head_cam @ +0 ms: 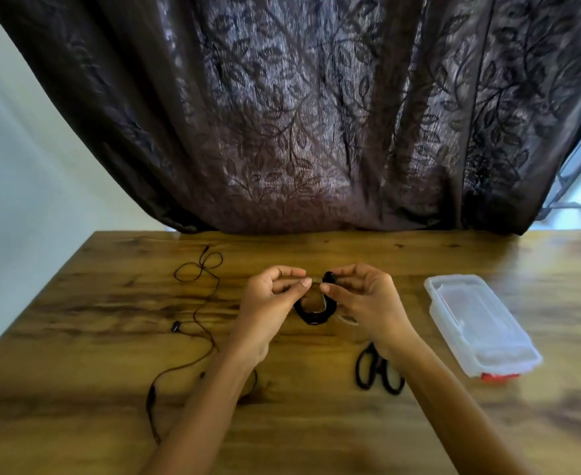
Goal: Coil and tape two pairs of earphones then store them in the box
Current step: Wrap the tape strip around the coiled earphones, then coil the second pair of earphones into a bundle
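A coiled pair of black earphones hangs between my two hands over the middle of the table. My left hand pinches a strip of clear tape at the top of the coil with thumb and forefinger. My right hand pinches the coil's upper right part, and a clear tape roll shows just under its palm. A second pair of black earphones lies uncoiled on the left of the table. The clear plastic box with its lid on sits at the right.
Black-handled scissors lie on the wooden table under my right wrist. A dark patterned curtain hangs behind the table's far edge. A red thing peeks out under the box's near end.
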Available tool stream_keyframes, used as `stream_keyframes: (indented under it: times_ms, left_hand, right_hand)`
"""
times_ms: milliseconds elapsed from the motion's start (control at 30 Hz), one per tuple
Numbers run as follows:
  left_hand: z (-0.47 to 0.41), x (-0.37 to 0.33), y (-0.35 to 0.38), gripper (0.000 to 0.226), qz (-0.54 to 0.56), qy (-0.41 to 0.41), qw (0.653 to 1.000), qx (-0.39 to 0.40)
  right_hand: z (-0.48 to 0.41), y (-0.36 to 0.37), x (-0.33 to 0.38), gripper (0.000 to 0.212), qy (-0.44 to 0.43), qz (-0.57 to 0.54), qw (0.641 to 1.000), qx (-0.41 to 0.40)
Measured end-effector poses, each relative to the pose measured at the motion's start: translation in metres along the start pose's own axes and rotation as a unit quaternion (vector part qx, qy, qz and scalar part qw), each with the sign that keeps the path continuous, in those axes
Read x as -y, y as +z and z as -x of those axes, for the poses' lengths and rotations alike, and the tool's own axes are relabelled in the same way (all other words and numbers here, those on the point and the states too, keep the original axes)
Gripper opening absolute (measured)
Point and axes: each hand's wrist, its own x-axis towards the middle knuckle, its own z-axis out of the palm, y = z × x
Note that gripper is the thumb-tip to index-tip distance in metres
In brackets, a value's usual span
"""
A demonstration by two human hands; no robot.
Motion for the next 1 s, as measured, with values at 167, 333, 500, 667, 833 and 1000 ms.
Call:
stream_keyframes:
  times_ms: [167, 333, 500, 667, 833, 1000]
  left_hand:
    - [0.009, 0.045, 0.005, 0.012, -0.126, -0.010, 0.992, -0.011]
    - [0.018, 0.080, 0.010, 0.012, -0.246, -0.014, 0.969, -0.013]
    - [0.025, 0.107, 0.015, 0.013, -0.274, -0.036, 0.961, -0.027]
    - [0.026, 0.127, 0.019, 0.012, -0.268, -0.044, 0.961, -0.047]
    - [0.027, 0.137, 0.023, 0.013, -0.284, -0.042, 0.955, -0.072]
    - [0.035, 0.135, 0.021, 0.011, -0.286, -0.021, 0.953, -0.095]
  right_hand:
    - [0.008, -0.001, -0.050, 0.012, 0.045, 0.083, 0.995, -0.038]
    - [0.019, 0.002, -0.089, 0.006, 0.074, 0.175, 0.980, -0.062]
    - [0.024, 0.003, -0.113, 0.014, 0.094, 0.245, 0.963, -0.062]
    - [0.025, 0.001, -0.123, 0.019, 0.108, 0.285, 0.951, -0.054]
    - [0.027, 0.000, -0.129, 0.021, 0.101, 0.296, 0.948, -0.054]
    - [0.028, 0.000, -0.129, 0.028, 0.079, 0.324, 0.941, -0.055]
